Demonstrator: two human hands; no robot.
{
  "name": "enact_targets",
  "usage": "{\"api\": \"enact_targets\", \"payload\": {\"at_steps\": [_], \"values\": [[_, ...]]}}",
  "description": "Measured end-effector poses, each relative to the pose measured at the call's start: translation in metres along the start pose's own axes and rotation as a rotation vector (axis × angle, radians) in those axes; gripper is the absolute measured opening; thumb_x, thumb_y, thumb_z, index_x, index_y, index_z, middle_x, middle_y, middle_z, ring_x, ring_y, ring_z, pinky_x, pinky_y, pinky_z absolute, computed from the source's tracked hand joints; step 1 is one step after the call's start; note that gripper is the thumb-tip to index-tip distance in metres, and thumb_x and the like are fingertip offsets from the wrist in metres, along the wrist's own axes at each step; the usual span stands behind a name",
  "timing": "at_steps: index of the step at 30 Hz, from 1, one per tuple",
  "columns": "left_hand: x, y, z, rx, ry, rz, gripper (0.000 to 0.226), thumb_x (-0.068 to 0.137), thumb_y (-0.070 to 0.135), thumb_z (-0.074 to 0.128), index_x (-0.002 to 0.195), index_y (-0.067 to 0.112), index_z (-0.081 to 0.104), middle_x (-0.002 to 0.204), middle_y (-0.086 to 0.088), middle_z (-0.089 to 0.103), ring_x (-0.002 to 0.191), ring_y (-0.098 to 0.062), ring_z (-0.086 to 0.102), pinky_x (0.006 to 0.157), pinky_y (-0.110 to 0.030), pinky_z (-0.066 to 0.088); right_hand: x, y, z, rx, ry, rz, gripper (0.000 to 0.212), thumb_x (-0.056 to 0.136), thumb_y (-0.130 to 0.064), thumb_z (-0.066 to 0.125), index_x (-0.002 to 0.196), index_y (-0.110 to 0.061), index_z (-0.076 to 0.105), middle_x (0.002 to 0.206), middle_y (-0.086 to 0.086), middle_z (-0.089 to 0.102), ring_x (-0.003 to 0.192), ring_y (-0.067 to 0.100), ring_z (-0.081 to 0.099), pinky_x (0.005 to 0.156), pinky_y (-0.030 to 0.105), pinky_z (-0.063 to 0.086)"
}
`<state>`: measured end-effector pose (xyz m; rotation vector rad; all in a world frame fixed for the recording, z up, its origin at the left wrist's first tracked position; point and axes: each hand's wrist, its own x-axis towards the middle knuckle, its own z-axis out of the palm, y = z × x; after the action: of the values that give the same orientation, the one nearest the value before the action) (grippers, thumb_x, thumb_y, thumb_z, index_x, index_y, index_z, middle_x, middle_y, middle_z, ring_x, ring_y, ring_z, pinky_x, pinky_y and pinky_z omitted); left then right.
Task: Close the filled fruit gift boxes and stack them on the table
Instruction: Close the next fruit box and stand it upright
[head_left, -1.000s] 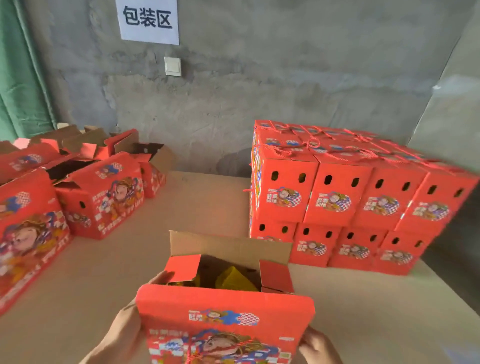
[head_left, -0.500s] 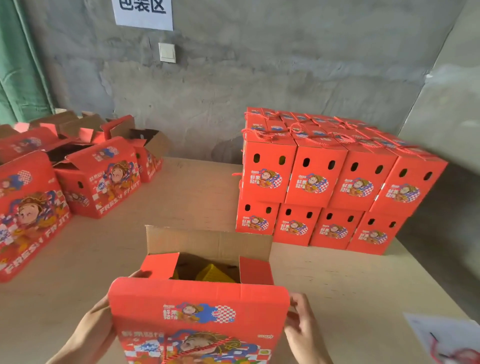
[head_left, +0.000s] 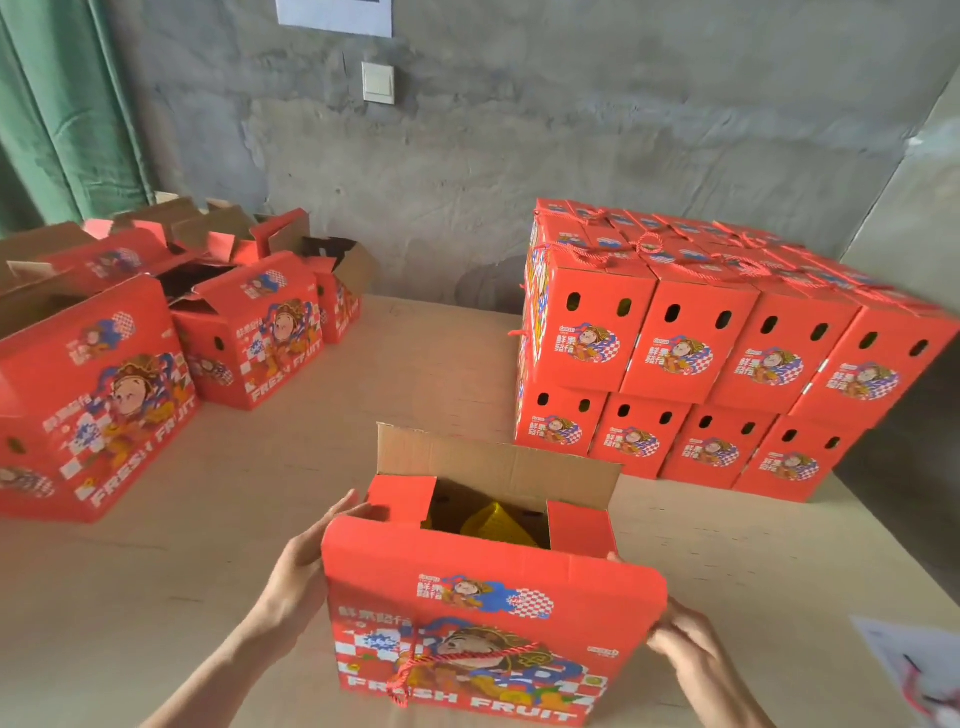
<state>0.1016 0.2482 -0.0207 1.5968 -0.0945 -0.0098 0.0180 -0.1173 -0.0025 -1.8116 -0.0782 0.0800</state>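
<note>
Head view — left hand (head_left: 304, 566) presses flat against the open gift box (head_left: 483, 654). Right hand (head_left: 685, 642) pinches its front flap (head_left: 395, 556) at the edge.

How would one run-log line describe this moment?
open gift box: flaps up; left hand: flat on left side; right hand: grips right edge; closed stack: far right

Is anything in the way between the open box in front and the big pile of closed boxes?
No, nothing I can see. Only bare table lies between the open box and the pile on the right.
</note>
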Motion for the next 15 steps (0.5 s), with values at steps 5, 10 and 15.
{"api": "enact_targets", "payload": {"at_steps": [5, 10, 15], "values": [[-0.008, 0.008, 0.011, -0.011, 0.08, -0.05, 0.053, 0.086, 0.065, 0.03, 0.088, 0.039, 0.076, 0.094, 0.01, 0.074, 0.086, 0.001, 0.068, 0.066, -0.012, 0.05, -0.01, -0.022, -0.011, 0.011, -0.238, 0.094, 0.055, 0.085, -0.01, 0.048, 0.139, -0.017, 0.038, 0.135, -0.007, 0.056, 0.126, 0.01, 0.051, 0.095, 0.015, 0.042], [-0.012, 0.011, 0.02, -0.076, 0.178, -0.177, 0.06, 0.083, 0.074, 0.016, 0.068, 0.053, 0.07, 0.069, 0.025, 0.069, 0.061, 0.014, 0.061, 0.064, -0.017, 0.041, -0.001, -0.03, 0.007, -0.011, 0.1, 0.076, 0.046, 0.086, -0.056, 0.044, 0.118, -0.028, 0.062, 0.119, -0.013, 0.066, 0.113, -0.002, 0.057, 0.092, 0.011, 0.043], [-0.018, 0.016, 0.016, 0.046, 0.071, 0.013, 0.044, 0.09, 0.066, 0.022, 0.123, 0.053, 0.049, 0.121, 0.039, 0.051, 0.117, 0.02, 0.042, 0.094, -0.007, 0.032, 0.019, -0.028, 0.031, -0.354, 0.446, -0.019, 0.033, 0.099, -0.033, 0.036, 0.127, -0.051, 0.041, 0.098, -0.009, 0.064, 0.072, 0.01, 0.06, 0.074, 0.039, 0.047]]}}
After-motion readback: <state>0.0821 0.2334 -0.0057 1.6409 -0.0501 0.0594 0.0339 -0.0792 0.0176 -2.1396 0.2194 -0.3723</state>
